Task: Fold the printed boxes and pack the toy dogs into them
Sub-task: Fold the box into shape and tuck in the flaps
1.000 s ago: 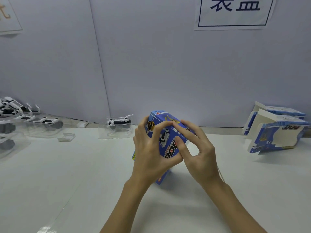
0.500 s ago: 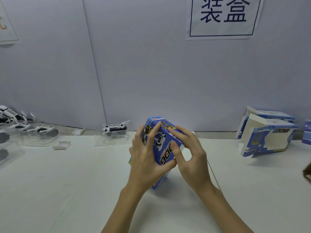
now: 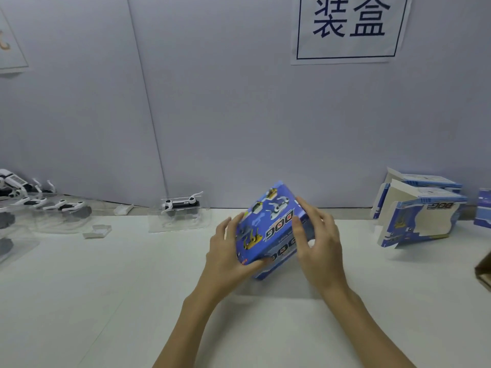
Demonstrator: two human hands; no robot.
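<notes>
Left hand (image 3: 225, 257) and right hand (image 3: 321, 244) gripping tilted blue box (image 3: 268, 229) between them

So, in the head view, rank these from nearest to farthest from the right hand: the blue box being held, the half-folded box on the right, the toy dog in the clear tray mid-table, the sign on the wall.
1. Blue box: in the right hand.
2. Half-folded box: to the right, by the wall.
3. Toy dog: left of centre, in its clear tray.
4. Sign: high on the wall.
</notes>
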